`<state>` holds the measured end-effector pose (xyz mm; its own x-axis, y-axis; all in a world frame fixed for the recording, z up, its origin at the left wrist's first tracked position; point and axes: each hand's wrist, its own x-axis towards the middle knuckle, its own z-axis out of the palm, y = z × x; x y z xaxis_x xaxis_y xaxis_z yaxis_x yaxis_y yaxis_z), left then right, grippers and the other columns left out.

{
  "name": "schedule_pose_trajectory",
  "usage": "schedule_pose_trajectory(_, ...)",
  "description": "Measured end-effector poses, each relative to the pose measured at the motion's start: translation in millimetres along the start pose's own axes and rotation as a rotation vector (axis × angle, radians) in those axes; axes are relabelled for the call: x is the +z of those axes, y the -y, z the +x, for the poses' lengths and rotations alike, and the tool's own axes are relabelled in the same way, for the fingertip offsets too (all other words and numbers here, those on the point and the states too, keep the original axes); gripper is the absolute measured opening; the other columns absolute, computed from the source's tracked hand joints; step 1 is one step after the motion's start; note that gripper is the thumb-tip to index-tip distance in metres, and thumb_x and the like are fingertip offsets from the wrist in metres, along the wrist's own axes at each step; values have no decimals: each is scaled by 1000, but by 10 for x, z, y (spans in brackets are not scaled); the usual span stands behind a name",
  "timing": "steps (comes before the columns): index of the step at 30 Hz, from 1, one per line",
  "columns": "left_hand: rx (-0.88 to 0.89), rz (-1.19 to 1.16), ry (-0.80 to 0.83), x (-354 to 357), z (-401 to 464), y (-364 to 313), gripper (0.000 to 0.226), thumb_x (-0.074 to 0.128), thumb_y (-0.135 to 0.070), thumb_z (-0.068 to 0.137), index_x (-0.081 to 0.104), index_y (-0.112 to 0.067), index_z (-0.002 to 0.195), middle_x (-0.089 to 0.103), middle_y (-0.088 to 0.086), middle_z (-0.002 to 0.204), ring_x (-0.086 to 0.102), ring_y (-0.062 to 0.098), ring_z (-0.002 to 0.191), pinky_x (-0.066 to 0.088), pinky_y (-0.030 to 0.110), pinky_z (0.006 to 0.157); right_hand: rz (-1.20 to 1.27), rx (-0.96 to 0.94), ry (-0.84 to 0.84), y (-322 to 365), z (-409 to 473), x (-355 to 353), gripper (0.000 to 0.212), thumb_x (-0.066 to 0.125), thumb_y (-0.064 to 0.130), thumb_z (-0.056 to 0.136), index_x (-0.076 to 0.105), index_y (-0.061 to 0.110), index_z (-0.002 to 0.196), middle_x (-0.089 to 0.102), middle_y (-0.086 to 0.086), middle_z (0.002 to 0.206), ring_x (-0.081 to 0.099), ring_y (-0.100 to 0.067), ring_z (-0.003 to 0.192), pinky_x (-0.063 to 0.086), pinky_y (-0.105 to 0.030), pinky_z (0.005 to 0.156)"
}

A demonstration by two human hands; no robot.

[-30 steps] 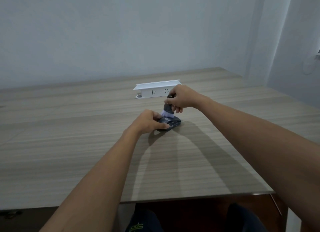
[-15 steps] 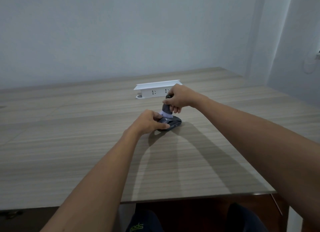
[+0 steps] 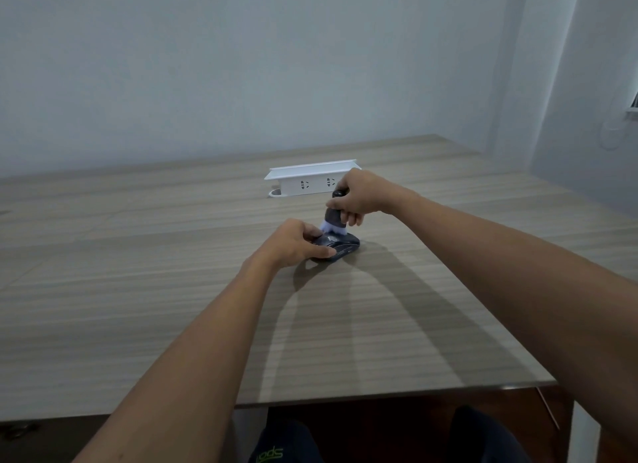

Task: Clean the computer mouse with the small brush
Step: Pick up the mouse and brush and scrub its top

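Head view: right hand (image 3: 360,197) upright over mouse (image 3: 340,247).

The counter (image 3: 138,307) lies bare to the left, right and near side of the mouse (image 3: 340,247), so a hand can pass freely there; just behind the mouse stands a white power strip (image 3: 310,183), blocking the far side; the left hand (image 3: 293,245) covers the mouse's near-left flank; the right hand (image 3: 359,198), its grip closed around the brush (image 3: 333,219), occupies the space above.
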<state>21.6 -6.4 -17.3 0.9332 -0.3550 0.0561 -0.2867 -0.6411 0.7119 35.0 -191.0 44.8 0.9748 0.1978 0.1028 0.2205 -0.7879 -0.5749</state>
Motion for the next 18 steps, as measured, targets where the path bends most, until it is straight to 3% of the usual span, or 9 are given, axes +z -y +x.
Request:
schedule_pose_trajectory(6,-5,7,13,-3,12,25,48,86,-30,75,75,-11,118,78,2,103,71,20,99,53,45,101,-104,100,37,-53,10,-13,25,58,16,100,66,-7,93,69,-10,62,62,-10,34,54,-23,46)
schedule_pose_trajectory(13,10,-5,21,1,12,38,31,86,-31,75,79,-14,100,79,3,101,72,24,98,55,46,97,54,26,45,125,21,26,25,63,15,97,69,-8,95,73,-22,79,67,-21,53,54,-23,44)
schedule_pose_trajectory(18,21,-1,7,2,-3,28,41,86,-29,76,78,-12,112,79,3,97,73,21,95,56,42,96,-105,92,32,-6,2,-27,23,59,15,98,66,-6,91,72,-16,69,68,-20,48,61,-31,53)
